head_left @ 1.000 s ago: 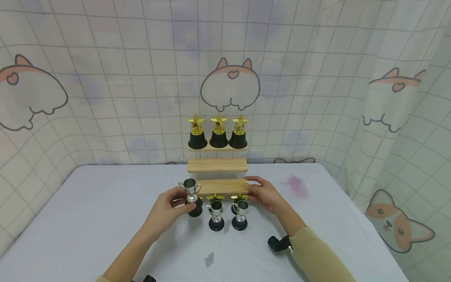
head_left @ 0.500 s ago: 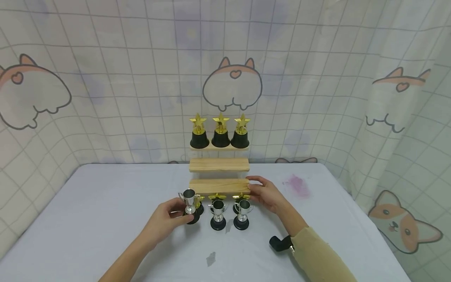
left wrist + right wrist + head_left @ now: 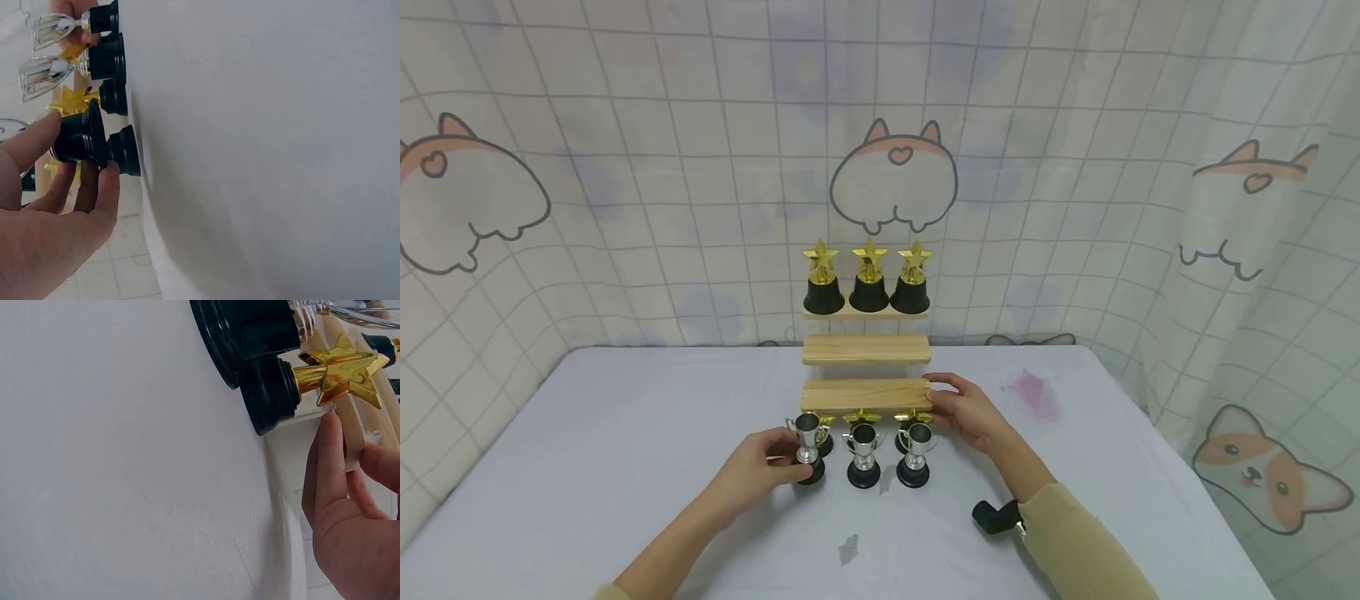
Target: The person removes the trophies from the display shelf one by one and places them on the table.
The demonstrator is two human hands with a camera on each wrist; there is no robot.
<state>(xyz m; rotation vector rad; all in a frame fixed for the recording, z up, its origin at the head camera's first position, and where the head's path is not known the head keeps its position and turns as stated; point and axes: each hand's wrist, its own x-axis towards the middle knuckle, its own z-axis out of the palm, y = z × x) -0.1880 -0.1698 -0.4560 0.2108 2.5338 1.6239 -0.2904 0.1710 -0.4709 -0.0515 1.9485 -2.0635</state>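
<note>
Farthest left, the left hand (image 3: pixel 760 467) comes in from the near left, its thumb and fingers closed about the black base of a silver cup (image 3: pixel 807 429), with the bowl standing free above the fingertips. The cup lies at the right of the palm, its long axis close to upright; whether it leans slightly I cannot tell. The left wrist view shows its base just above the table (image 3: pixel 587 467), not touching it, with the foot of the left star trophy (image 3: pixel 825 442) visible beyond; that small drop seems the relation on which the move turns, and the left hand alone is near enough to manage it. To the right, the middle silver cup (image 3: pixel 864 454) and then the right silver cup (image 3: pixel 914 454) stand upright on the cloth, well apart from the left hand, and the held one is roughly in line with them. Each stands in front of a gold star trophy, just under the edge of the lowest plank (image 3: pixel 865 394). Farthest right, the right hand (image 3: pixel 966 417) pinches the right end of that plank between thumb and fingers, apart from every cup and probably serving to steady the stand.
</note>
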